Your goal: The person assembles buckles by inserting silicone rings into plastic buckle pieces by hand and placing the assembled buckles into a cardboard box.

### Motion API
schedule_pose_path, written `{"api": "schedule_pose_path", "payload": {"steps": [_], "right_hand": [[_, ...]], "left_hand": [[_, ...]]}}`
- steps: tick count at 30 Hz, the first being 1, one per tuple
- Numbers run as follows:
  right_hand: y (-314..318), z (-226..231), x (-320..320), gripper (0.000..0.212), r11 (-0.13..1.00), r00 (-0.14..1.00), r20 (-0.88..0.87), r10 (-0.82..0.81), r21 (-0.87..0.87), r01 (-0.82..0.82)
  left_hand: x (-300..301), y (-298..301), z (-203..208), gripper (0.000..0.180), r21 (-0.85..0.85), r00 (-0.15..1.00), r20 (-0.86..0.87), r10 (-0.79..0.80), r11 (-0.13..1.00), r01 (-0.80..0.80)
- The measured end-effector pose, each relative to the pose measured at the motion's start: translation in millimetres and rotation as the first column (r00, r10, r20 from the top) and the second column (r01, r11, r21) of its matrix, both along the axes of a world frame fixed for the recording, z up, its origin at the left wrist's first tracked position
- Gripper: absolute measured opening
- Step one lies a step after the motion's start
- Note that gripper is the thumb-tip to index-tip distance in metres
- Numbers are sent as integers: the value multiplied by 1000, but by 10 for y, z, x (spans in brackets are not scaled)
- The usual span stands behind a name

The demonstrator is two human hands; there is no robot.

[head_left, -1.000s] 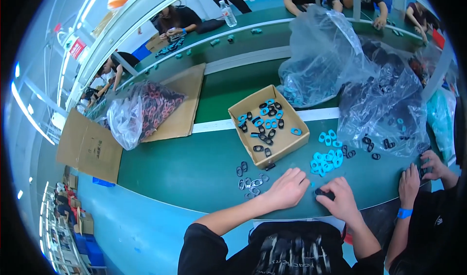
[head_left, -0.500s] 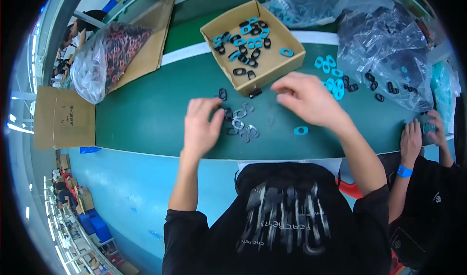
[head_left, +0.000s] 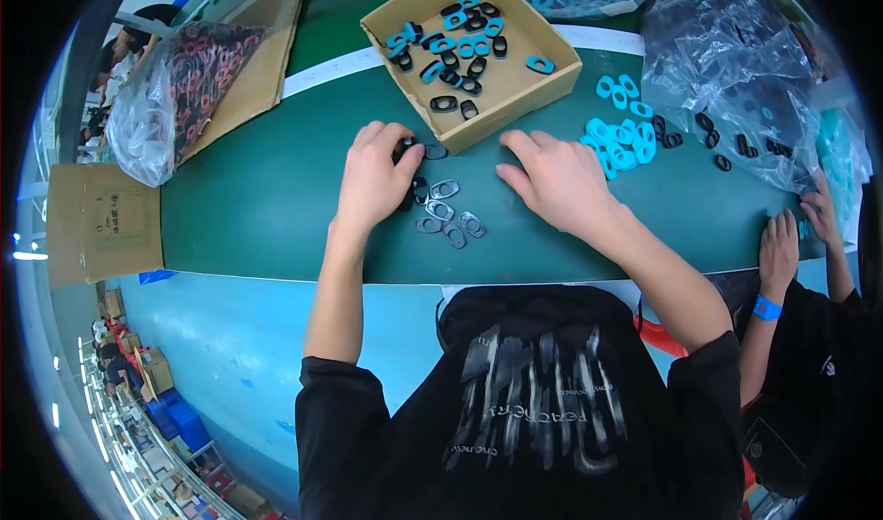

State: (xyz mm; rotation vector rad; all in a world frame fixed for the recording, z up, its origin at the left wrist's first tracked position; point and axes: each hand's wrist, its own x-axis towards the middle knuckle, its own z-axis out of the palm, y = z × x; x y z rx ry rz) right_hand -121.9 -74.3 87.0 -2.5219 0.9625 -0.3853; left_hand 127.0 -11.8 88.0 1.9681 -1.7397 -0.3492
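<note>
My left hand is closed, thumb and forefinger around a black oval ring that they partly hide. Just beside its thumb lies a grey oval piece near the box. Several clear-grey oval rings lie loosely on the green table below, with a black one at their left edge. Over the table in front of the box, my right hand has thumb and forefinger apart, and nothing shows between them. Right of its knuckles is a pile of teal oval rings.
A cardboard box holds black and teal rings. Plastic bags and black rings lie right, near a co-worker's hands. At left are a bag of red and black pieces and a carton.
My left hand has moved up and closed on a black ring. My right hand has shifted left. The single teal ring at the table's front is no longer seen there; the view has shifted slightly.
</note>
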Motion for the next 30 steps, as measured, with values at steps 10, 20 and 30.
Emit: {"api": "schedule_pose_path", "payload": {"steps": [10,20,30], "right_hand": [[-123,-9,-253,25,969,966,120,-228,-70,237],[-186,97,-316,31,994,991,82,-106,33,104],[348,121,-1432,31,866,891,185,-415,382,324]], "left_hand": [[-843,315,30,21,-359,933,-79,-352,883,303],[-1141,372,-37,36,-201,877,98,-471,854,481],[-1178,214,52,33,-135,862,38,-505,852,505]]}}
